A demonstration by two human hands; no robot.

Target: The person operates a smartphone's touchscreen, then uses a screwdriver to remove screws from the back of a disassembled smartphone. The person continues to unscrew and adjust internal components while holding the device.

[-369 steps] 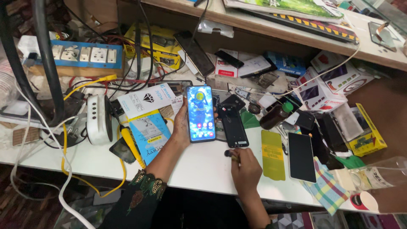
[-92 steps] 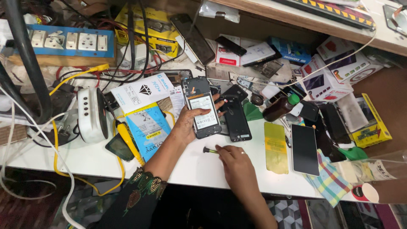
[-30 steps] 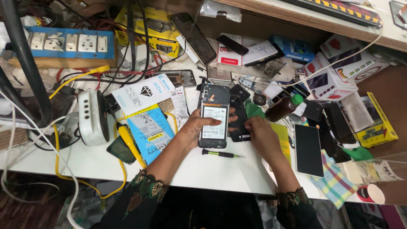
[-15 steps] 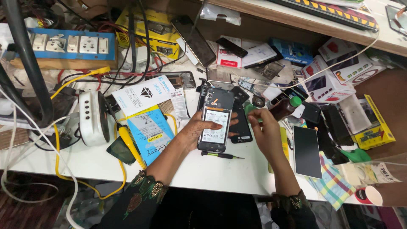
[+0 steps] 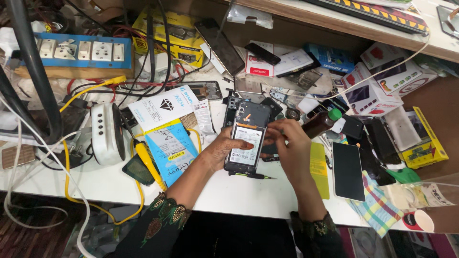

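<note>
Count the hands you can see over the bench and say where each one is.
2. The left hand cradles the opened phone from its left side; the right hand touches the phone's right edge. No other person's hands show.

- I have one view only: a head-worn camera, so there is no second view and no shared part of the scene.
- It looks steeply down and forward from above the near edge of the white table (image 5: 239,196).
- Both forearms enter from the bottom edge; the left hand (image 5: 224,150) and right hand (image 5: 289,143) sit near frame centre, at close working range.
- The far side of the table reaches the wooden shelf (image 5: 306,16) along the top edge.
- A socket strip (image 5: 79,50) marks the upper left; floor shows at the lower left.
</note>
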